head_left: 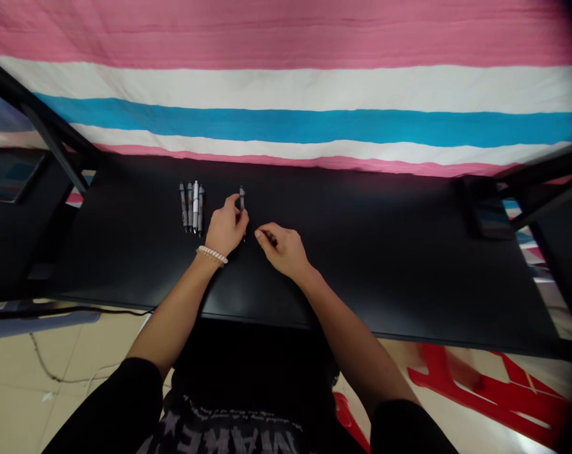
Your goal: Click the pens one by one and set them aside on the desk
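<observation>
My left hand (226, 227), with a beaded bracelet on the wrist, has its thumb and fingers closed around a dark grey pen (242, 200). The pen points away from me, and its middle is partly hidden by the fingers. Just to the right, my right hand (283, 249) is curled, thumb against forefinger; what lies inside it, if anything, is hidden. Left of my left hand, several pens lie side by side on the black table (385, 252). Among these are a white pen (195, 205) and a dark grey pen (183, 205).
A striped pink, white and blue cloth (286, 88) hangs along the table's back edge. Black metal frame bars (53, 145) rise at both ends. A dark phone-like object (487, 208) is at the right end. Below stands a red plastic stool (475, 391).
</observation>
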### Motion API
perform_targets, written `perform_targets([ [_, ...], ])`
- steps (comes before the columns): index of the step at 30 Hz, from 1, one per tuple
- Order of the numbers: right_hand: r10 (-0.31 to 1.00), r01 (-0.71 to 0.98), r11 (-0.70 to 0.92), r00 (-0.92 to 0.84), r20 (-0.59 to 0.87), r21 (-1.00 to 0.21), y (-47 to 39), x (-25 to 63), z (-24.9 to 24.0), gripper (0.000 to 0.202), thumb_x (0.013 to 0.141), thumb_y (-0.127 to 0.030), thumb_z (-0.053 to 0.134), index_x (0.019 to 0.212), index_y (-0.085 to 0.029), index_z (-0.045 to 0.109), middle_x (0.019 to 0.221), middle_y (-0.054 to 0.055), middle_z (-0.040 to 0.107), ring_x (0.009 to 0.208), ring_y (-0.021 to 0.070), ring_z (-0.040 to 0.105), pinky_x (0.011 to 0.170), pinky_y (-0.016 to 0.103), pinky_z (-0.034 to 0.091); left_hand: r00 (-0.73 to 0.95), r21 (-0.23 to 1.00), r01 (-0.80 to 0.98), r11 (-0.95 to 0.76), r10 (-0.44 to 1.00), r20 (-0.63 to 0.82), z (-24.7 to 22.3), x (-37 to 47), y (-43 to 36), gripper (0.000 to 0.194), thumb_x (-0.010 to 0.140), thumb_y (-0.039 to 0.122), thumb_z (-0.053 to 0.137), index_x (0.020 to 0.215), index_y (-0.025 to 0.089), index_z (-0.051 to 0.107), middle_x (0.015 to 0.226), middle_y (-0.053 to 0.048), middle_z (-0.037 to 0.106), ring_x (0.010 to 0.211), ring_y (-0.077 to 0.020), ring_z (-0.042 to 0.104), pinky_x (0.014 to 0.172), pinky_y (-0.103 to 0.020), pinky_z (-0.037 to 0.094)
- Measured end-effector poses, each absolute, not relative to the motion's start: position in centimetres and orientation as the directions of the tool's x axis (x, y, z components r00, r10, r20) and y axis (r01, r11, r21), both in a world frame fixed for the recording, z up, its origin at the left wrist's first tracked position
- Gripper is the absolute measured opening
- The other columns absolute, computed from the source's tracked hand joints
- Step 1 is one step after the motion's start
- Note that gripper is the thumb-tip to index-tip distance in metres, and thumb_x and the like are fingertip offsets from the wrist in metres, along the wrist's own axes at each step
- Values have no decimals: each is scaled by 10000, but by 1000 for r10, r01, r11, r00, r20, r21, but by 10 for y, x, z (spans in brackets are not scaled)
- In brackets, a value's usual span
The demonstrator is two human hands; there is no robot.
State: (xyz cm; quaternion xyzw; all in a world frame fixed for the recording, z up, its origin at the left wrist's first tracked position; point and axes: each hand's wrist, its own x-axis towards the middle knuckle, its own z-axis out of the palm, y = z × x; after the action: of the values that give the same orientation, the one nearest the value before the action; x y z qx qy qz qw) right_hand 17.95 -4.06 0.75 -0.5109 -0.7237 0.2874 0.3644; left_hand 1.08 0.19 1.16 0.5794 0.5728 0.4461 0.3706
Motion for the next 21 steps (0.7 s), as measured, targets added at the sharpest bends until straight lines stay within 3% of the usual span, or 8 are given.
perform_targets([
  [3,963,420,268,-131,234,-867,-39,178,4,262,941,-431,622,1050,-197,670,750,17,704,612,139,631,598,275,482,-23,998,-6,56,998,-56,13,16,1,306,819,267,771,1081,172,644,714,-9,700,557,-133,627,603,-257,553],
  [5,982,269,181,-99,160,-946,-37,177,3,371,927,-514,634,1109,-192,656,784,29,731,626,143,665,562,264,508,14,973,-203,107,994,-107,17,20,-1,370,797,337,810,1076,181,623,771,-22,736,613,-135,678,568,-232,561],
  [8,995,14,31,-94,29,-999,-34,177,2,493,883,-610,657,1103,-170,679,779,38,739,596,146,684,482,247,519,82,925,-349,152,988,-132,25,22,-3,414,724,383,876,979,194,609,872,-32,774,768,-153,739,685,-252,613],
  [11,998,-89,7,-56,12,-996,-31,178,3,497,843,-626,702,1034,-168,734,721,20,717,527,123,648,454,241,525,115,890,-424,168,985,-132,32,20,-3,365,731,390,876,890,179,624,983,-58,788,923,-174,756,848,-300,614],
  [17,990,67,138,14,139,-988,-36,176,3,339,915,-506,666,1040,-218,795,704,2,697,509,114,616,469,259,546,-1,870,-481,109,992,-125,30,21,-2,381,704,354,902,949,179,668,885,-47,783,858,-191,769,856,-347,614],
  [21,921,247,342,105,376,-907,-37,177,5,179,936,-359,663,998,-275,809,933,37,763,767,173,717,749,367,638,-73,860,-501,96,986,-153,25,27,-4,337,698,315,906,872,161,664,853,-47,776,847,-182,764,865,-344,611],
])
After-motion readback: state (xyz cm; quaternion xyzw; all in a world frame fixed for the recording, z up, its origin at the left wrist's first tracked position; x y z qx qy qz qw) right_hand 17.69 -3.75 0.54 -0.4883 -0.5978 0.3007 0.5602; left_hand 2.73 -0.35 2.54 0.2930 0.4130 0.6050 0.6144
